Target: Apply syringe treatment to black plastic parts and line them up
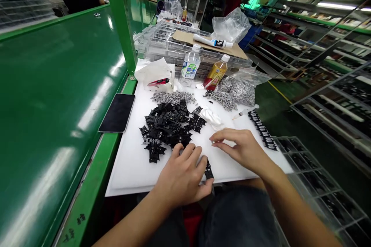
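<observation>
Your L hand [182, 175]: fingers spread, on black plastic strip [208, 171], hold unclear | your R hand [242, 148]: narrow pinch, contents can't tell | strip on white board [130, 173], near black pile [165, 127] | looks light, stiff; take by edges

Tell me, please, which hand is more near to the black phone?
Left. The left hand is lower right of the phone, not touching it. The right hand is farther right.
</observation>
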A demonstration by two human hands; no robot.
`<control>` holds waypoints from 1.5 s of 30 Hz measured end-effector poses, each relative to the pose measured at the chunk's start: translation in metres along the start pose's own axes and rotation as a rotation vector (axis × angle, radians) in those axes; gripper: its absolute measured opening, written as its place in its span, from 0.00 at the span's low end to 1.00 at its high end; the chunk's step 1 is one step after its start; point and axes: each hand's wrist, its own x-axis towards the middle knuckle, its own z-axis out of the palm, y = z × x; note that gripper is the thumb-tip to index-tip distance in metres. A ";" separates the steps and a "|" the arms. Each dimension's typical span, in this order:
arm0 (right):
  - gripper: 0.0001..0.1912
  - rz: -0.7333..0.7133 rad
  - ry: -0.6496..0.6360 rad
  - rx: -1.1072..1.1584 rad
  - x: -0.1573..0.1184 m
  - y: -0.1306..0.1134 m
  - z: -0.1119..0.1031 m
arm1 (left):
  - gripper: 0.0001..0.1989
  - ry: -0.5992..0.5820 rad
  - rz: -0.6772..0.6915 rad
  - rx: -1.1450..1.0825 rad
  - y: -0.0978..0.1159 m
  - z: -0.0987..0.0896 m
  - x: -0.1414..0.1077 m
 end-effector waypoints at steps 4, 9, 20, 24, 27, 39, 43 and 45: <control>0.11 -0.049 -0.046 -0.066 -0.024 -0.007 0.012 | 0.22 0.010 0.014 0.013 0.000 -0.001 0.002; 0.14 0.031 -0.118 0.003 -0.030 -0.016 0.014 | 0.22 0.013 0.013 0.011 0.001 -0.002 0.003; 0.05 0.132 0.011 0.036 -0.032 -0.012 0.022 | 0.21 -0.010 0.012 -0.002 0.001 -0.002 0.003; 0.05 0.125 0.034 0.027 -0.033 -0.012 0.019 | 0.21 -0.030 0.006 -0.007 0.001 -0.004 0.004; 0.04 0.158 0.042 0.036 -0.034 -0.011 0.020 | 0.21 -0.022 0.000 -0.008 0.001 -0.003 0.004; 0.04 0.205 -0.030 0.121 -0.028 -0.009 0.013 | 0.21 -0.025 -0.013 -0.010 0.000 -0.004 0.005; 0.04 0.207 -0.028 0.125 -0.027 -0.007 0.013 | 0.21 -0.028 -0.010 -0.015 0.000 -0.004 0.005; 0.03 0.209 -0.031 0.128 -0.027 -0.006 0.013 | 0.20 -0.032 -0.009 -0.016 0.000 -0.005 0.005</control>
